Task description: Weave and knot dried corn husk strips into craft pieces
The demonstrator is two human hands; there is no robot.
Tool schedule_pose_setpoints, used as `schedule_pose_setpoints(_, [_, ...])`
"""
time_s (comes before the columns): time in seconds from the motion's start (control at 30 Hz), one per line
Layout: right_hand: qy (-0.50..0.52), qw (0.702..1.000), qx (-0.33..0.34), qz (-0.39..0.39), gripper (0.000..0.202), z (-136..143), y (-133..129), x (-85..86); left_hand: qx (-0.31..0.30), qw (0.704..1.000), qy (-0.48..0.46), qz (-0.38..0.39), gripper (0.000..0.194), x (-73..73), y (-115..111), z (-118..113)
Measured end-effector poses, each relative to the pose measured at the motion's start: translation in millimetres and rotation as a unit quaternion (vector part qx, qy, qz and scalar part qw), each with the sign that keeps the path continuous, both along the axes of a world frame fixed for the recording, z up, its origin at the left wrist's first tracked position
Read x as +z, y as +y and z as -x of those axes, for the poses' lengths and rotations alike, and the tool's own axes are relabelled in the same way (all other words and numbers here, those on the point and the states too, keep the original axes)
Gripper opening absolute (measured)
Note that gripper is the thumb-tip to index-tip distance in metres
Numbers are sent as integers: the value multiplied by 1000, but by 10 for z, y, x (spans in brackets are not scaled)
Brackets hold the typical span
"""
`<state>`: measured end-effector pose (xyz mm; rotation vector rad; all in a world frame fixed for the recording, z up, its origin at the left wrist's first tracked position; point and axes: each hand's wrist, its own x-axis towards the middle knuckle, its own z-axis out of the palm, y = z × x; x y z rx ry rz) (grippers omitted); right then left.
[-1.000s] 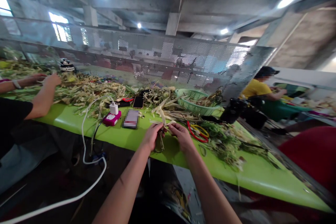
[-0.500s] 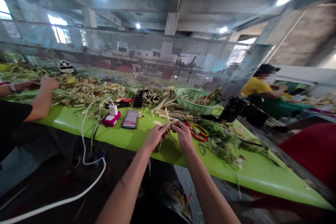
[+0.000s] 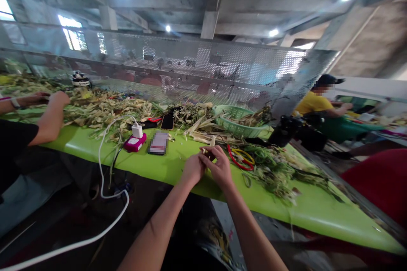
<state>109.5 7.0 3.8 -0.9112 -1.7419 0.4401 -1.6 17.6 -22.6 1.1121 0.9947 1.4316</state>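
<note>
My left hand (image 3: 194, 167) and my right hand (image 3: 220, 167) are close together above the green table (image 3: 152, 167). Between them is a pale dried husk (image 3: 213, 140), which looks like corn husk; its tip sticks up past the fingers and the rest is largely hidden. The left fingers are wrapped round its lower part. My right fingers pinch at the same spot, touching the left hand. A red cord (image 3: 237, 161) and a yellow cord (image 3: 244, 156) lie just to the right.
Behind the hands are a green basket (image 3: 243, 127) of husks, a dark phone (image 3: 167, 122), another phone (image 3: 158, 143) and a magenta box (image 3: 135, 142) with a white plug. Dried leaves (image 3: 117, 110) cover the left back, greenish strands (image 3: 276, 169) the right. A co-worker's arm (image 3: 52, 118) rests at left.
My hands have drawn together and the right fingers have folded over toward the left. The husk ends that were spread out are mostly covered now.
</note>
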Motion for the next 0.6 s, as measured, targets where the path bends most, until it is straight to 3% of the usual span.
schedule_pose_setpoints(0.07, [14, 1000, -12, -8, 13, -13, 13, -26, -1, 1000, 11, -9, 15, 4, 6, 8])
schedule_pose_setpoints(0.2, [44, 999, -23, 21, 16, -37, 57, -86, 0, 1000, 16, -17, 22, 2, 31, 71])
schedule_pose_setpoints(0.6, [61, 997, -9, 40, 13, -73, 113, -58, -72, 988, -130, 41, 30, 64, -16, 157])
